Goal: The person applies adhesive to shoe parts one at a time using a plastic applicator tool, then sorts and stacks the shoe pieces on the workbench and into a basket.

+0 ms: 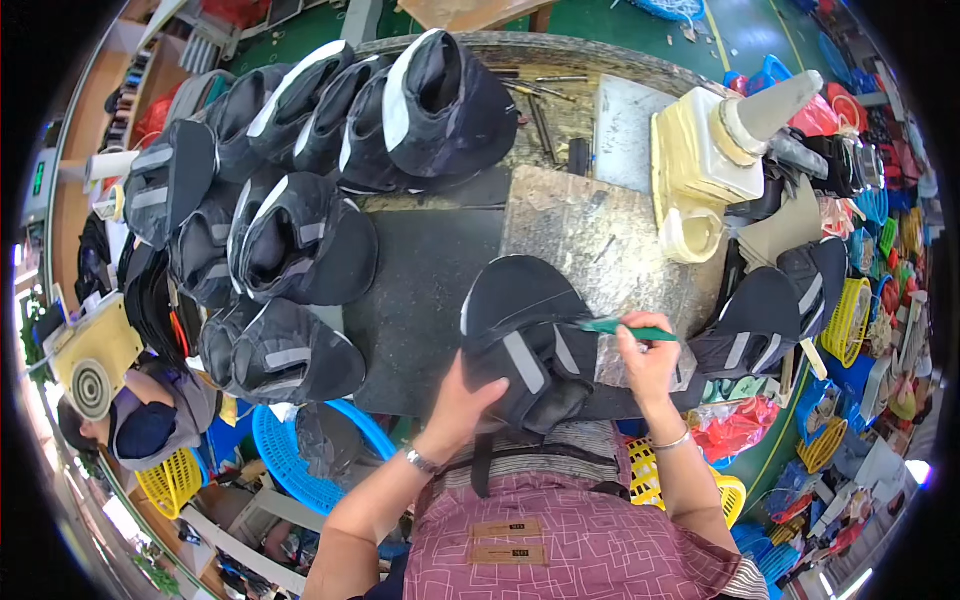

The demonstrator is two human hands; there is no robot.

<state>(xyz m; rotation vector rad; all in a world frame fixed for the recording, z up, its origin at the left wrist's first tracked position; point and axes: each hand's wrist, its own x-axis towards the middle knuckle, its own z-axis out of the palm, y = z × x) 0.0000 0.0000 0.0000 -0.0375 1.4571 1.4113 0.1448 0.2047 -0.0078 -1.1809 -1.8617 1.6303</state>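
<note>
A black shoe upper (525, 295) with grey strips and a white edge lies in front of me, its rounded toe pointing away. My left hand (465, 402) grips its near left side, thumb on top and the other fingers mostly hidden beneath. Between the closed fingers of my right hand (650, 370) is a slim green tool (655, 334), like a pen or brush. Its tip points left and meets the upper's right edge; whether it leaves a mark is too small to tell.
Several similar uppers (310, 240) are grouped at left and far left; more uppers (750, 320) lie at right. A cream glue container (690, 150) with a cone spout stands beyond a stained board (560, 215). A blue basket (270, 450) sits below the table's left side.
</note>
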